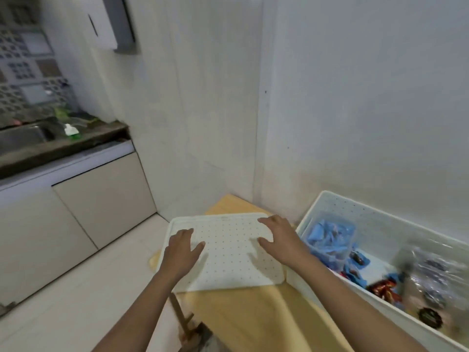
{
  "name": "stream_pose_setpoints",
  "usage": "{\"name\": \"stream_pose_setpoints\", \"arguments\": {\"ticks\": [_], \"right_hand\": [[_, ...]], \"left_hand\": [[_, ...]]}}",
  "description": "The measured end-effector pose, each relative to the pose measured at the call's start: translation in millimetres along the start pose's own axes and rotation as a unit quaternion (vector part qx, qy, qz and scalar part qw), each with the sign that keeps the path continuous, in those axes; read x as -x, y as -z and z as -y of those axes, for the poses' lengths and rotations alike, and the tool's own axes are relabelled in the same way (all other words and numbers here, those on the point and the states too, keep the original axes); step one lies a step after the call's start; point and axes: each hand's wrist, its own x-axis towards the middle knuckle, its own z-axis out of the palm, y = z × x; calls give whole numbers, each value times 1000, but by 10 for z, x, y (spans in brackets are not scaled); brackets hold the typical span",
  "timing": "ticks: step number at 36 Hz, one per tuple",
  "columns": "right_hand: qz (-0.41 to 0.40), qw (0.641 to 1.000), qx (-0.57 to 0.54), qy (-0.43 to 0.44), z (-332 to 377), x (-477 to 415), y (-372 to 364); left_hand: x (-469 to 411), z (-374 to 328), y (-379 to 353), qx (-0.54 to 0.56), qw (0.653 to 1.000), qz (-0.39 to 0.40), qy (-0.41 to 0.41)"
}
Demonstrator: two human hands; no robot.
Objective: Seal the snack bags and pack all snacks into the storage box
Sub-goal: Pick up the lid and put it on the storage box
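Observation:
A white dotted lid (228,252) lies flat on the yellow table (256,316). My left hand (184,250) rests on its left part with fingers spread. My right hand (278,237) lies on its right part, fingers straight. To the right stands the open white storage box (327,201). Inside it are a clear tub of blue-wrapped snacks (330,237), small red and blue packets (383,288) and a clear bag of dark snacks (436,275).
The table sits in a corner of white walls (355,97). A kitchen counter with a sink (38,141) and beige cabinets (101,199) runs along the left. Pale floor (76,301) lies between the cabinets and the table.

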Motion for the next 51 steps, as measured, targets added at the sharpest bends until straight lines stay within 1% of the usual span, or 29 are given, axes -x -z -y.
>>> {"name": "stream_pose_setpoints", "arguments": {"ticks": [4,8,10,13,17,21,23,26,32,39,43,46,49,51], "right_hand": [[48,998,22,-22,108,-180,-582],[106,988,34,-104,-49,-275,-1062],[120,980,25,-160,-174,-281,-1210],[118,966,30,-229,-390,-288,-1358],[112,948,65,-292,-637,-325,-1450],[98,934,19,-343,-748,-400,-1464],[102,928,10,-359,-735,-450,-1483],[103,921,21,-374,-707,-497,-1530],[58,919,34,-388,-624,-506,-1573],[45,907,9,-418,-458,-486,-1619],[29,911,-14,-411,-301,-443,-1675],[25,916,-44,-398,-189,-450,-1667],[31,922,-83,-376,-51,-532,-1585],[31,929,-104,-354,65,-632,-1490]], "left_hand": [[-52,702,-25,-24,997,35,64],[-125,1251,-168,-38,991,88,95],[-174,1420,-245,-32,989,108,95],[-271,1564,-335,0,988,130,84],[-460,1669,-450,24,989,141,47],[-623,1694,-565,48,988,142,34],[-683,1675,-613,43,989,139,36],[-741,1681,-671,40,990,130,37],[-761,1706,-711,82,990,102,55],[-742,1807,-569,137,982,102,76],[-666,1885,-451,154,978,99,97],[-592,1937,-316,144,979,95,104],[-592,1952,-90,144,981,74,110],[-628,1921,116,141,983,60,98]]}}
